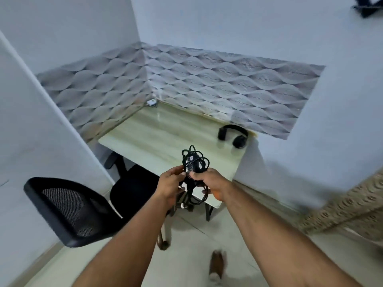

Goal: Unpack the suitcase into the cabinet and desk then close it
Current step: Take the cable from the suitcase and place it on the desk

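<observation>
Hands together, you hold a black power adapter [191,164] wrapped in its dark cable just above the near edge of the desk [157,137]: your left hand [171,184] pinches its side, your right hand [209,181] grips its lower end. Black headphones [234,134] lie on the desk's far right corner, and a black mesh office chair [83,210] stands left of the desk.

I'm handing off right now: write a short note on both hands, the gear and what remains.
Left hand and right hand both grip the charger, its cord bundled, held over the desk's near edge.
Headphones lie on the desk at back right. Chair stands at left.
Done: headphones placed.
Left: set the charger down; suitcase and cabinet are out of view, so check them, then close the suitcase.
</observation>
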